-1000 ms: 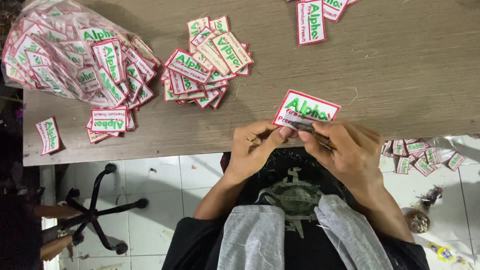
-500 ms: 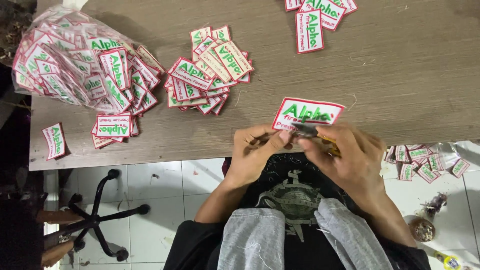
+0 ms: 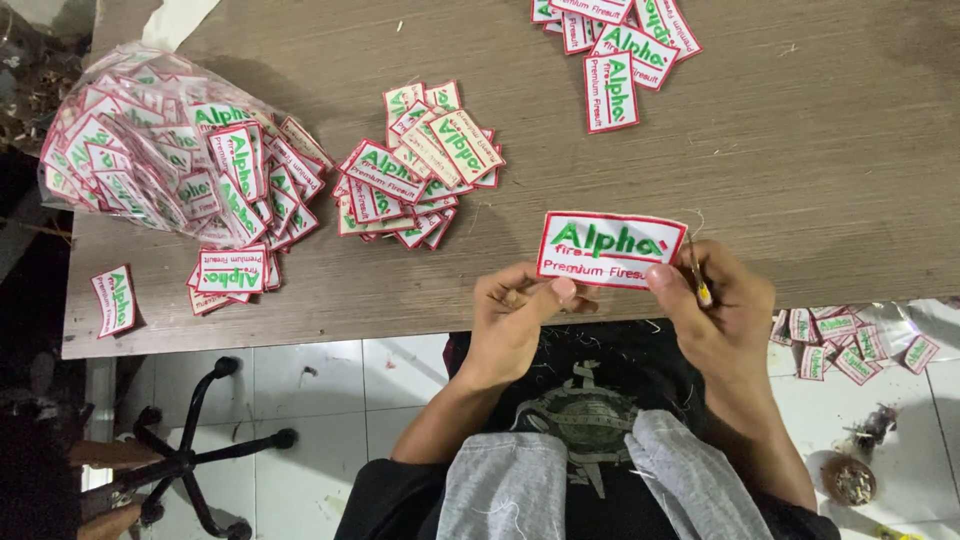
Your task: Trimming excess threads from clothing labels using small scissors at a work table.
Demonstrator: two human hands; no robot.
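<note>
We pinch the patch (image 3: 610,249) at the table (image 3: 820,150) edge, its long axis lying left to right, our left hand (image 3: 515,320) nipping its lower edge and our right hand (image 3: 720,310) gripping its right end along with a small tool (image 3: 697,275).

Brown wooden table (image 3: 820,150), grain running across, edge toward the viewer. White tiled floor (image 3: 330,400) below, grout lines visible. Black swivel-chair base (image 3: 190,465) at lower left. Left margin dark, unlit; overhead light even on the tabletop.
</note>
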